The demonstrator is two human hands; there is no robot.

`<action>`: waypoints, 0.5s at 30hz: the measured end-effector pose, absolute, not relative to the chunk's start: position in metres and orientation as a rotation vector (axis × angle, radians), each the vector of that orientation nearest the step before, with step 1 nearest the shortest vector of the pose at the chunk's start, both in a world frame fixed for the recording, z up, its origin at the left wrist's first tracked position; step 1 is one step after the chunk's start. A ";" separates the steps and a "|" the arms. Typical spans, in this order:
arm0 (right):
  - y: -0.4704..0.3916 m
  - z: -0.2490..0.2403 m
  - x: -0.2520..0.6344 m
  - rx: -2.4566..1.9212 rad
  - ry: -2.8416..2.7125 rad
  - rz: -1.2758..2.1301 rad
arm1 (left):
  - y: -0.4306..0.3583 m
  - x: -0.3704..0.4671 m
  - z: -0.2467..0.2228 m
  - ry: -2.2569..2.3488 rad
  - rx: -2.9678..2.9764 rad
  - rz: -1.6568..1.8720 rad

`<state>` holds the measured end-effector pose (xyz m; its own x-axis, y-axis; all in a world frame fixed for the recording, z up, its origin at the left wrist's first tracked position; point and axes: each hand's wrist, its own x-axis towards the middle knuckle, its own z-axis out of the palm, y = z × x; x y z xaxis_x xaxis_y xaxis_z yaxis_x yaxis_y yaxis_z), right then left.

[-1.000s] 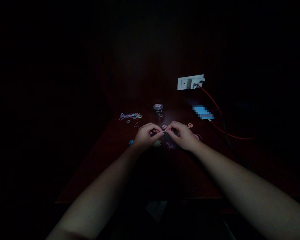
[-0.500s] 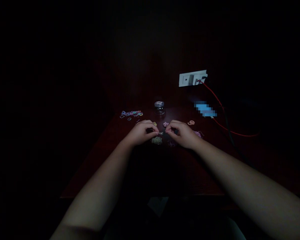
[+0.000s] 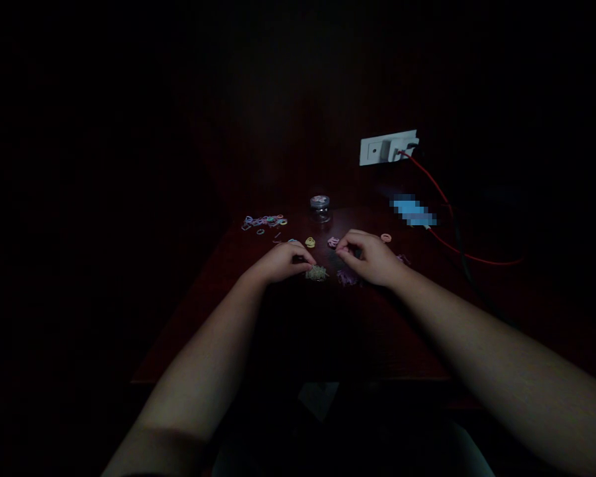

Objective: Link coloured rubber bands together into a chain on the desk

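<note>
My left hand (image 3: 284, 262) has its thumb and forefinger pinched together at the edge of a pile of pale green elastic bands (image 3: 318, 273). What it pinches is too small to make out. Over a purple pile of bands (image 3: 347, 277), my right hand (image 3: 370, 257) is closed in a pinch too, its contents unclear in the dim light. Yellow bands (image 3: 310, 243) and pink bands (image 3: 333, 242) lie just beyond the fingers. Partly behind my left hand are light blue bands (image 3: 293, 241). An orange band (image 3: 386, 237) lies past my right hand.
Mixed coloured bands (image 3: 265, 222) are scattered at the table's back left. A small lidded clear jar (image 3: 320, 209) stands at the back. To the right lies a blurred-out bluish object (image 3: 412, 211) with a red cable (image 3: 440, 189) running to the wall socket (image 3: 374, 151).
My hands have moved apart; the small pale thing that was between their fingertips no longer shows there. My left fingertips are now at the green pile. The whole view has shifted slightly.
</note>
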<state>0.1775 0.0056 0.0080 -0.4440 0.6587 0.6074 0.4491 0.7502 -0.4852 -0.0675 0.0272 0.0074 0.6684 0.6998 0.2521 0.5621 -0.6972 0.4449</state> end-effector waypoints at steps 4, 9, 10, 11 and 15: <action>0.007 0.008 0.179 -0.842 -2.107 0.325 | 0.030 -0.073 0.009 1.032 2.521 0.689; 0.010 0.006 0.180 -0.861 -2.090 0.333 | 0.051 -0.112 -0.003 1.746 2.092 1.228; 0.010 0.005 0.181 -0.865 -2.084 0.337 | 0.056 -0.121 -0.007 1.928 1.984 1.217; 0.011 0.004 0.181 -0.866 -2.080 0.341 | 0.061 -0.128 -0.013 2.086 1.896 1.143; 0.012 0.003 0.181 -0.864 -2.070 0.344 | 0.075 -0.139 -0.030 2.278 1.808 0.877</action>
